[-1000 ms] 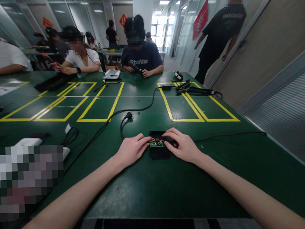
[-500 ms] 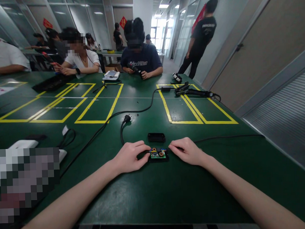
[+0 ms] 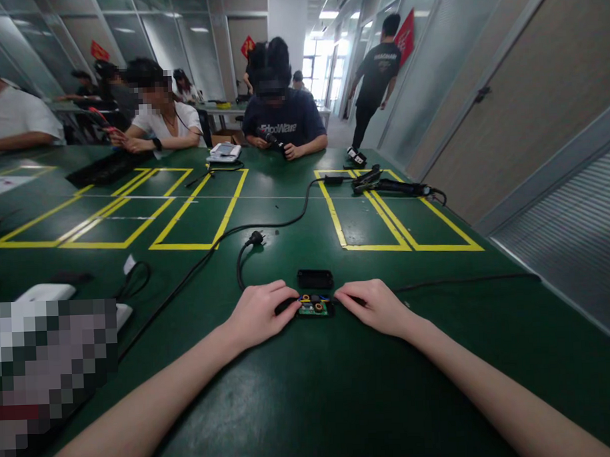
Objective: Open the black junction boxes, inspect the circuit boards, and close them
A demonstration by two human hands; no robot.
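1. An office-style room set up as a shared electronics workshop.
2. Office signs: glass partitions [image 3: 191,39] line the back, a ceiling light [image 3: 328,15] hangs over a passage, and a bright window [image 3: 320,58] closes its far end; a red poster [image 3: 405,38] is on the right-hand wall.
3. Workshop signs: a long green table [image 3: 271,403] marked into rectangles with yellow tape [image 3: 185,246], carrying a bare circuit board [image 3: 314,309] and a corded plug [image 3: 256,238].
4. Shared use: a person in navy [image 3: 286,116] sits opposite, handling a dark device [image 3: 275,141], with others seated leftward.
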